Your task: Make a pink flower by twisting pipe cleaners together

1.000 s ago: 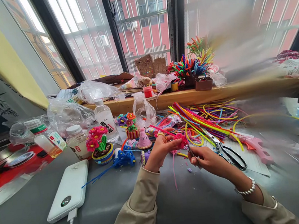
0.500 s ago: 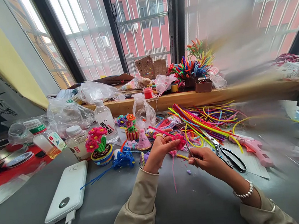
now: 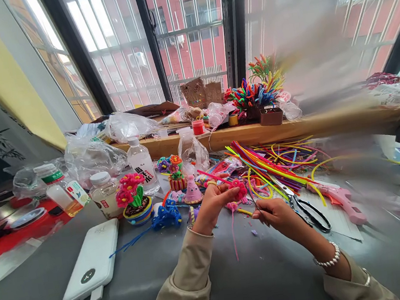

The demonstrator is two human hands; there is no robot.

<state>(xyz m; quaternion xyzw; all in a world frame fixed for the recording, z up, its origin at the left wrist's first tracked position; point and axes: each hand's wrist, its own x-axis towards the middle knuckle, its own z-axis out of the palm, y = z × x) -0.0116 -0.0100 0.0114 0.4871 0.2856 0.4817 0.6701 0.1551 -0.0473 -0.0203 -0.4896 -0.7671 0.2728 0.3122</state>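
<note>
My left hand (image 3: pixel 214 201) is closed around a small pink pipe-cleaner flower (image 3: pixel 239 188) held just above the grey table (image 3: pixel 238 281). A pink pipe-cleaner strand (image 3: pixel 233 233) hangs down from it. My right hand (image 3: pixel 273 211) pinches a thin dark metal tool (image 3: pixel 253 201) whose tip reaches up to the flower. Both sleeves are beige, and a bead bracelet sits on the right wrist.
Scissors (image 3: pixel 307 207) and a pink glue gun (image 3: pixel 340 197) lie right of my hands beside a heap of coloured pipe cleaners (image 3: pixel 270 161). A potted pipe-cleaner flower (image 3: pixel 133 197), blue pipe-cleaner figure (image 3: pixel 166 216), bottles (image 3: pixel 141 162) and white power bank (image 3: pixel 92 263) stand left.
The hands have stayed in nearly the same place, with small shifts around the flower. The view has tipped slightly downward.
</note>
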